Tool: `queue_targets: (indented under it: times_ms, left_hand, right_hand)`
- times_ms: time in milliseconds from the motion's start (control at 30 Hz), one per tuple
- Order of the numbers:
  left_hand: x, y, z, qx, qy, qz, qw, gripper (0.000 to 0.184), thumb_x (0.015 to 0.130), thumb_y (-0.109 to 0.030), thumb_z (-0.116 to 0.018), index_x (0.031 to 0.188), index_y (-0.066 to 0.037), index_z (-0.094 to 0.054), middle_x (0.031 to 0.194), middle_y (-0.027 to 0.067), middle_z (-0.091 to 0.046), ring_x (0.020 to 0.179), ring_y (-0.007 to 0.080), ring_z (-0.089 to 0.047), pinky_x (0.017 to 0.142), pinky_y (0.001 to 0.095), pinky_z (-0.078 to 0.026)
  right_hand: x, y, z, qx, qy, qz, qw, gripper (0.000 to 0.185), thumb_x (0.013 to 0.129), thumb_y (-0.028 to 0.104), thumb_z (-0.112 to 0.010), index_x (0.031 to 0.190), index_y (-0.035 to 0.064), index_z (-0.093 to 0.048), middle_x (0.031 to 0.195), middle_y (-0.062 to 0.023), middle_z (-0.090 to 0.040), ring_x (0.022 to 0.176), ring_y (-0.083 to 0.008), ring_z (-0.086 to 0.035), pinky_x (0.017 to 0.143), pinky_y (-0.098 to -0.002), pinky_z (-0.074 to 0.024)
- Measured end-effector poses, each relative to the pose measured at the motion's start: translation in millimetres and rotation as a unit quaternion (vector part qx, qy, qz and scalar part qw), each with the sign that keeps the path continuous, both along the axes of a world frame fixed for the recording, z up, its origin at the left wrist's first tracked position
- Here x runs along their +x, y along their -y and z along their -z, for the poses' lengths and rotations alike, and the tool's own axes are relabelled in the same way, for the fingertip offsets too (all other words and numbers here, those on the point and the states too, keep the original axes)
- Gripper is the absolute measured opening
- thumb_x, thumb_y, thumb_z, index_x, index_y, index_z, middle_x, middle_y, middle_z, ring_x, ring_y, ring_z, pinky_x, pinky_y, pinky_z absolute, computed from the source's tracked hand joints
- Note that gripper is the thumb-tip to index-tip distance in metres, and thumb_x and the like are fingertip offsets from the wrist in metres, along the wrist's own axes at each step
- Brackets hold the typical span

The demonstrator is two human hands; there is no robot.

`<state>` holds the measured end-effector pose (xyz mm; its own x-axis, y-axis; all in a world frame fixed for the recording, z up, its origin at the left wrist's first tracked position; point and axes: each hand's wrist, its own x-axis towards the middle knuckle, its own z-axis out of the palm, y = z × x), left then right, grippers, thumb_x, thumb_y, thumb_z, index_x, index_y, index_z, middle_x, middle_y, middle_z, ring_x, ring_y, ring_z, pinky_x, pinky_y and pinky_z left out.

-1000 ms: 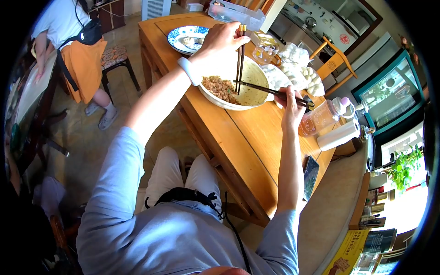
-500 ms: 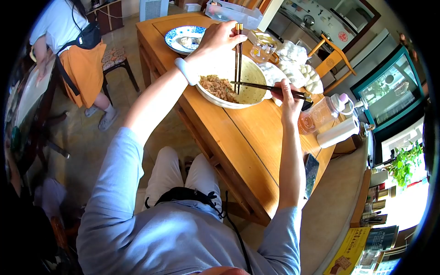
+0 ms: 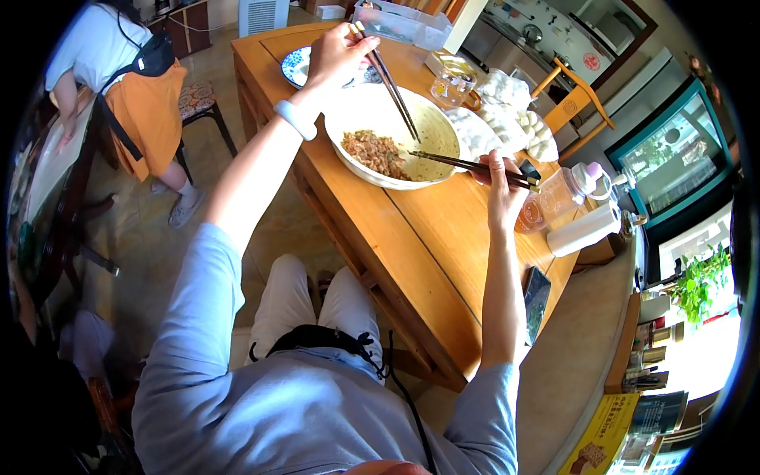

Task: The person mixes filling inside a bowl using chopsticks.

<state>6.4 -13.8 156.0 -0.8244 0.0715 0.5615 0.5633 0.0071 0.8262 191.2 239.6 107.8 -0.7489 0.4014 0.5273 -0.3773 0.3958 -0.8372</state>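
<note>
My left hand (image 3: 339, 57), with a pale band on its wrist, is closed around a pair of dark chopsticks (image 3: 389, 81) that slant down into a large cream bowl (image 3: 444, 131). My right hand (image 3: 500, 184) grips a second pair of dark chopsticks (image 3: 451, 160), held nearly level across the bowl's right rim. The tips of both pairs are close together over the inside of the bowl; whether they touch I cannot tell. Brown minced filling (image 3: 375, 153) lies heaped at the bowl's left side. Behind my left hand is a blue-and-white plate (image 3: 294, 66), partly hidden.
Right of the bowl are white bagged items (image 3: 507, 111) and a glass mug (image 3: 454, 84). A pink-lidded bottle (image 3: 558, 194), white roll (image 3: 584, 229) and phone (image 3: 537, 301) line the table's right side. Another person (image 3: 119, 71) bends over a surface at left.
My left hand has moved left, and its chopsticks went from upright to slanted. The right-hand chopsticks have tilted slightly, their tips shifting a little right. The person at left leans lower.
</note>
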Motion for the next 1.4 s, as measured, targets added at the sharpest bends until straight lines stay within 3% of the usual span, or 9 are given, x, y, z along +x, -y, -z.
queue_targets:
  times_ms: [100, 200, 300, 467, 633, 733, 867, 1133, 1400]
  left_hand:
    - [-6.8, 5.9, 6.7, 0.044, 0.034, -0.036, 0.998, 0.019, 0.081, -0.016, -0.064, 0.088, 0.000, -0.055, 0.081, 0.0086, -0.063, 0.069, 0.0135, -0.065, 0.059, 0.0207, -0.054]
    - [-27.0, 9.6, 27.3, 0.142, 0.051, -0.043, 0.988, 0.020, 0.079, -0.014, -0.066, 0.085, 0.002, -0.056, 0.072, 0.0079, -0.063, 0.059, 0.0109, -0.062, 0.050, 0.0208, -0.052]
    - [-33.3, 18.0, 44.0, 0.208, 0.122, -0.044, 0.969, 0.020, 0.081, -0.011, -0.064, 0.089, 0.003, -0.053, 0.082, 0.0135, -0.062, 0.068, 0.0177, -0.064, 0.059, 0.0237, -0.055]
    - [-43.2, 23.1, 79.9, 0.282, 0.193, -0.074, 0.937, 0.021, 0.081, -0.010, -0.063, 0.092, 0.004, -0.051, 0.084, 0.0141, -0.060, 0.070, 0.0192, -0.063, 0.065, 0.0269, -0.057]
    - [-50.4, 15.9, 99.5, 0.280, 0.196, -0.117, 0.932, 0.018, 0.081, -0.007, -0.063, 0.090, 0.004, -0.052, 0.085, 0.0134, -0.060, 0.069, 0.0174, -0.062, 0.058, 0.0252, -0.053]
    - [-60.1, 10.5, 112.1, 0.327, 0.164, -0.092, 0.926, 0.021, 0.078, -0.008, -0.067, 0.089, 0.004, -0.053, 0.081, 0.0128, -0.060, 0.060, 0.0164, -0.060, 0.052, 0.0262, -0.051]
    - [-68.4, 6.7, 133.8, 0.334, 0.179, -0.009, 0.925, 0.023, 0.078, -0.014, -0.068, 0.089, 0.002, -0.055, 0.084, 0.0104, -0.061, 0.072, 0.0138, -0.059, 0.064, 0.0281, -0.048]
    - [-53.1, 10.8, 111.8, 0.271, 0.208, 0.192, 0.920, 0.018, 0.081, -0.016, -0.063, 0.092, -0.003, -0.057, 0.084, 0.0047, -0.062, 0.073, 0.0134, -0.059, 0.067, 0.0269, -0.048]
    - [-57.2, 23.6, 103.3, 0.047, 0.269, 0.254, 0.928, 0.024, 0.079, -0.025, -0.066, 0.091, -0.006, -0.060, 0.080, 0.0025, -0.061, 0.076, 0.0111, -0.060, 0.066, 0.0243, -0.049]
  right_hand:
    - [4.6, 13.5, 0.9, 0.012, -0.012, -0.009, 1.000, 0.028, 0.086, 0.023, -0.060, 0.080, -0.0052, -0.062, 0.072, -0.0095, -0.062, 0.065, -0.0145, -0.060, 0.062, -0.0254, -0.0492]
    - [4.6, 17.2, 1.1, 0.063, -0.014, -0.034, 0.997, 0.024, 0.085, 0.019, -0.062, 0.083, -0.0049, -0.062, 0.073, -0.0083, -0.061, 0.065, -0.0136, -0.059, 0.062, -0.0247, -0.0480]
    - [5.8, 17.0, -7.3, 0.123, 0.027, -0.052, 0.991, 0.023, 0.085, 0.019, -0.060, 0.088, -0.0039, -0.063, 0.073, -0.0081, -0.061, 0.067, -0.0129, -0.059, 0.063, -0.0251, -0.0490]
    - [8.2, 6.5, -20.3, 0.013, 0.081, -0.075, 0.994, 0.025, 0.087, 0.019, -0.058, 0.089, -0.0053, -0.062, 0.078, -0.0099, -0.063, 0.070, -0.0138, -0.061, 0.065, -0.0262, -0.0519]
    - [6.7, 3.4, -27.2, -0.024, 0.103, -0.066, 0.992, 0.022, 0.087, 0.017, -0.058, 0.087, -0.0042, -0.062, 0.078, -0.0093, -0.063, 0.069, -0.0127, -0.061, 0.063, -0.0252, -0.0525]
    - [-0.9, 11.1, -20.5, -0.024, 0.088, -0.075, 0.993, 0.022, 0.087, 0.017, -0.057, 0.086, -0.0045, -0.062, 0.076, -0.0088, -0.062, 0.067, -0.0128, -0.061, 0.062, -0.0253, -0.0525]
    - [-14.9, 28.9, -5.0, -0.025, 0.065, -0.103, 0.992, 0.023, 0.086, 0.018, -0.059, 0.084, -0.0047, -0.062, 0.074, -0.0085, -0.062, 0.066, -0.0139, -0.061, 0.062, -0.0260, -0.0522]
    - [-27.0, 45.8, -2.1, -0.022, 0.046, -0.126, 0.991, 0.029, 0.088, 0.025, -0.056, 0.085, -0.0033, -0.061, 0.079, -0.0101, -0.063, 0.071, -0.0164, -0.062, 0.069, -0.0280, -0.0521]
    - [-25.1, 61.8, -11.7, -0.042, 0.112, -0.189, 0.975, 0.029, 0.086, 0.026, -0.059, 0.085, -0.0034, -0.062, 0.077, -0.0095, -0.063, 0.068, -0.0154, -0.062, 0.065, -0.0266, -0.0523]
